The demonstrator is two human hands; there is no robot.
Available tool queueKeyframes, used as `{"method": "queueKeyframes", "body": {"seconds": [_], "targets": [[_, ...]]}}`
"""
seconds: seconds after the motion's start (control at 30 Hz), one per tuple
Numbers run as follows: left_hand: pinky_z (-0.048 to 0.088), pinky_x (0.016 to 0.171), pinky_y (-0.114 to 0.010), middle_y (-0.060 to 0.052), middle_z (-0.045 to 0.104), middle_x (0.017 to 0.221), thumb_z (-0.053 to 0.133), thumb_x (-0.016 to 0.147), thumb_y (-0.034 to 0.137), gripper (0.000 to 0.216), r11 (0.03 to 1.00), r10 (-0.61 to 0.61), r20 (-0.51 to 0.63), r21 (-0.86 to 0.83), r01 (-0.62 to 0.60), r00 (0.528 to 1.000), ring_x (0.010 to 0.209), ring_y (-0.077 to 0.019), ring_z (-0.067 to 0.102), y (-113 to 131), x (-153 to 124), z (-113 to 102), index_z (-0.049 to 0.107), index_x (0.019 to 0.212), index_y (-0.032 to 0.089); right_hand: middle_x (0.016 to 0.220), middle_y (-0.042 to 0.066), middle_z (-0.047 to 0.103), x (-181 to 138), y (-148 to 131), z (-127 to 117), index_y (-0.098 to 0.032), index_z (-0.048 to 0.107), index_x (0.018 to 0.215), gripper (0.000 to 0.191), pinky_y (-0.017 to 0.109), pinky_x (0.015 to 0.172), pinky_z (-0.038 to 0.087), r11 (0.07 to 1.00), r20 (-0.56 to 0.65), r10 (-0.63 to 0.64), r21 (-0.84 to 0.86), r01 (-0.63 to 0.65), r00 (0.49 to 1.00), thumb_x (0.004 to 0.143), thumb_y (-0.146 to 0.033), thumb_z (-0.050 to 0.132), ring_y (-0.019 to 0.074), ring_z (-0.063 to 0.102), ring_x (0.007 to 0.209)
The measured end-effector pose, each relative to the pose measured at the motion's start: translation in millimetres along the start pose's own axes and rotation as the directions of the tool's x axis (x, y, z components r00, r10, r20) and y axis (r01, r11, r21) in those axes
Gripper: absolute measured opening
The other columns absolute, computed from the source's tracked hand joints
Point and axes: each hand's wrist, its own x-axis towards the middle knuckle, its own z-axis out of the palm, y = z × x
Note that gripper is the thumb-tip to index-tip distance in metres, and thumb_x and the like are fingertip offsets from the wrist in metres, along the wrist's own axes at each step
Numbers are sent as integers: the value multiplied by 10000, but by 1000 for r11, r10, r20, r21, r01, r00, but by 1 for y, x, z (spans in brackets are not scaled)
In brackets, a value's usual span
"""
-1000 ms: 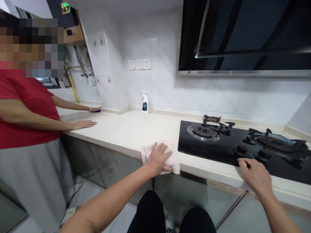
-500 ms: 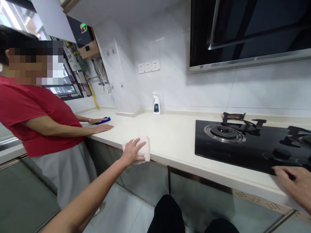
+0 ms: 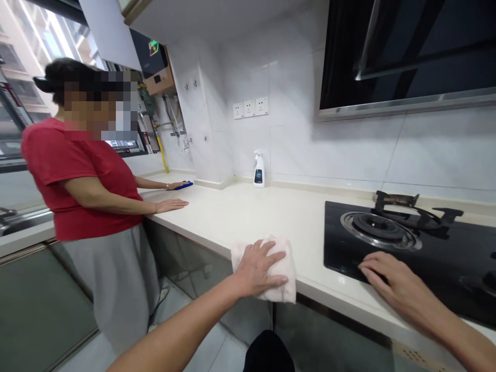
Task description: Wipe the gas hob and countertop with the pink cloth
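Observation:
A white cloth [image 3: 282,266] lies over the front edge of the countertop, its near part drooping past the edge. Flat on top of it, fingers spread, my left hand [image 3: 259,268] presses it down and holds it. My right hand [image 3: 391,276] is at the front edge of the black gas hob [image 3: 349,258], its fingers curled together and nothing visible in them. A white spray bottle [image 3: 259,173] stands upright against the back wall, apart from both hands.
On the left a person in a red top [image 3: 89,181] leans at the cream countertop [image 3: 217,212], one hand on a blue cloth [image 3: 183,185]. A pan support [image 3: 411,206] sits off its burner at the hob's back. The range hood [image 3: 406,51] hangs above.
My left hand and the white cloth have moved right along the counter edge and nearer to me. My right hand has come left along the hob's front. The view has shifted somewhat.

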Motion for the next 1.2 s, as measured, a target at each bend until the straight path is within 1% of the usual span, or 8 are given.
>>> {"method": "queueKeyframes", "body": {"seconds": [0.17, 0.33, 0.53, 0.6, 0.73, 0.9, 1.07, 1.2], "targets": [[270, 1210, -615, -77, 306, 1710, 439, 948, 780, 729, 985, -171, 147, 21, 170, 974, 1530, -400, 318, -69, -4, -25, 462, 1563, 388, 1314, 96, 646, 26, -11, 27, -243, 673, 1249, 333, 437, 970, 571, 991, 65, -128, 47, 125, 990, 1036, -469, 553, 230, 647, 1130], [294, 1217, -549, -44, 348, 1696, 449, 990, 668, 644, 900, -430, 200, 169, 402, 880, 1552, -322, 294, -121, 11, -55, 460, 1548, 346, 1328, 117, 666, 14, -5, 41, -253, 732, 1200, 436, 467, 1018, 558, 983, 42, -175, 68, 172, 984, 1030, -529, 441, 284, 643, 1201], [351, 1092, -693, -161, 452, 1592, 435, 1007, 530, 475, 787, -594, 91, 270, 554, 799, 1466, -448, 356, -117, 14, -64, 696, 1320, 285, 1212, 70, 725, 14, -6, 45, -277, 745, 1156, 369, 421, 946, 593, 965, -110, -260, 16, 263, 959, 1018, -495, 481, 254, 690, 1108], [392, 1060, -685, -157, 461, 1590, 453, 974, 622, 570, 786, -605, 127, 255, 564, 786, 1448, -454, 388, -109, 4, -56, 613, 1442, 338, 1214, 64, 725, 15, -6, 45, -280, 738, 1178, 346, 396, 910, 603, 951, -159, -307, -15, 309, 938, 1006, -472, 507, 248, 697, 1093], [227, 1154, -730, -94, 195, 1745, 371, 926, 789, 798, 740, -671, 182, 231, 632, 719, 1573, -477, 142, -109, 2, -42, 360, 1617, 391, 1297, 70, 698, 5, 4, 54, -275, 702, 1266, 368, 406, 946, 591, 939, -123, -343, -31, 341, 931, 980, -445, 544, 274, 674, 1166], [230, 1150, -730, -99, 185, 1747, 349, 888, 837, 860, 709, -703, 168, 237, 664, 691, 1554, -524, 157, -138, 63, -33, 366, 1616, 379, 1390, 71, 652, -5, 10, 61, -305, 660, 1332, 427, 497, 998, 562, 958, -30, -288, 0, 288, 957, 947, -464, 569, 343, 628, 1247], [243, 1109, -764, -129, 248, 1725, 333, 892, 819, 848, 732, -677, 136, 221, 645, 723, 1521, -547, 198, -168, 161, -10, 399, 1599, 356, 1298, 72, 689, 7, -11, 43, -304, 640, 1297, 386, 494, 928, 581, 959, -104, -278, 18, 281, 955, 934, -425, 586, 330, 659, 1176], [192, 1118, -785, -110, 211, 1739, 301, 877, 852, 888, 798, -602, 186, 179, 576, 776, 1539, -553, 126, -160, 238, 18, 358, 1617, 365, 1230, 74, 697, 18, -25, 29, -324, 669, 1223, 312, 464, 841, 599, 979, -95, -176, 83, 184, 980, 941, -422, 580, 310, 672, 1090]]}}
